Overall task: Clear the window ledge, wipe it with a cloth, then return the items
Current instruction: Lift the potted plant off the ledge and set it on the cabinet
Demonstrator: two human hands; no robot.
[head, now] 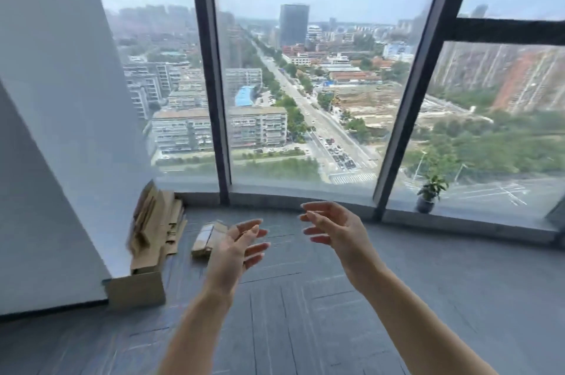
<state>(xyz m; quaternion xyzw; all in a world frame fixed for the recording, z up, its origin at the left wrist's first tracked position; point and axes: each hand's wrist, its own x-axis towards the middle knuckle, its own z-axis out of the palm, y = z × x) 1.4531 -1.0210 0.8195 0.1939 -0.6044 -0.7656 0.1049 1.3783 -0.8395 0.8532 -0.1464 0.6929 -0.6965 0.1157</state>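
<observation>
A low grey window ledge (305, 202) runs along the foot of the tall windows. On its right part stands a small potted plant (429, 194) in a dark pot, against the glass. My left hand (238, 247) and my right hand (333, 229) are raised in front of me over the floor, palms facing each other, fingers spread, holding nothing. Both hands are well short of the ledge and to the left of the plant. No cloth is in view.
Flattened cardboard pieces (156, 228) lean against the white pillar (61, 130) at the left, with a cardboard box (137, 287) at its base. A small carton (208, 238) lies on the grey carpet floor (305, 313). Dark window mullions (214, 99) rise from the ledge.
</observation>
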